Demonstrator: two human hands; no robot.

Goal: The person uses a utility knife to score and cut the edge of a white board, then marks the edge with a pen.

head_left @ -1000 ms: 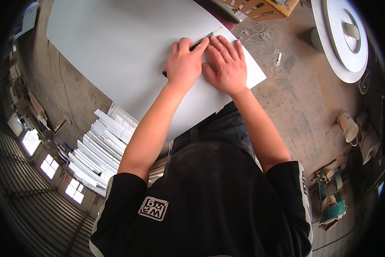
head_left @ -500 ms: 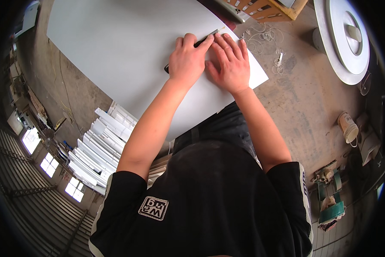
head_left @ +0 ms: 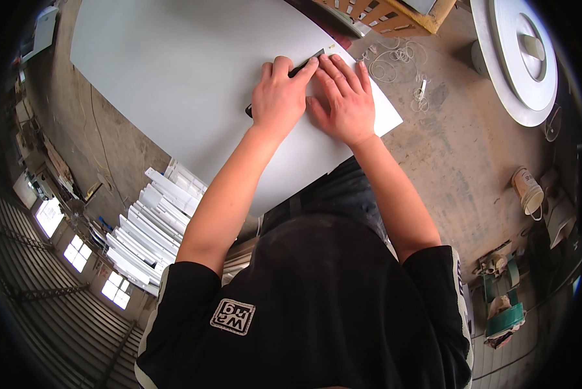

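Hands, pair, on a large white panel (head_left: 194, 71) lying flat over the dusty floor (head_left: 459, 155). Left hand (head_left: 279, 97) closed over a dark, slim marking tool (head_left: 307, 62); over the last second it has crept slightly toward the panel's far right corner. Right hand (head_left: 346, 97) flat, fingers spread, pressing the panel beside the tool. Stroke judged nearly at the edge.

panel (head_left: 194, 78): pale grey | tool (head_left: 304, 65): black | shirt (head_left: 317, 311): black, white patch | floor (head_left: 459, 149): brown
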